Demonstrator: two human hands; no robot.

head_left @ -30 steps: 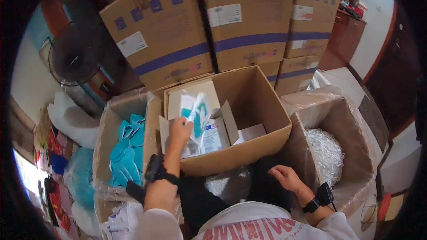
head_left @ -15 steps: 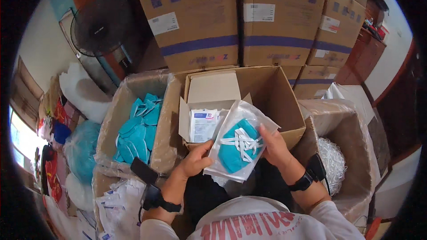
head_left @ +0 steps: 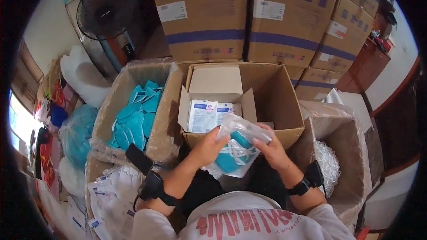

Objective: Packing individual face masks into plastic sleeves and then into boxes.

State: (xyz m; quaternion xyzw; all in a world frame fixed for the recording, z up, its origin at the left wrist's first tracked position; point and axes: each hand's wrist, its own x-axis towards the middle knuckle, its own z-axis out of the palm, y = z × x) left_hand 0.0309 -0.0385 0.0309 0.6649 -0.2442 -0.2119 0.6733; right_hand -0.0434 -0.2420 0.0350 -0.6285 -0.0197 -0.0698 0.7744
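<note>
"What's around you?"

"I see a round black fan (head_left: 102,10) far off on my left. Tall brown boxes (head_left: 209,18) with blue stripes (head_left: 207,37) stand in front of me."

"And on your right?"

"A red-brown cupboard (head_left: 362,69), with little things (head_left: 381,41) on top."

"On your left?"

"A puffy white bundle (head_left: 83,73), and a dark blue thing (head_left: 58,115) near it."

The pouch (head_left: 238,154) moved from above the white box (head_left: 215,80) to its near side, where the right hand (head_left: 272,151) joined the left hand (head_left: 208,147)
</note>
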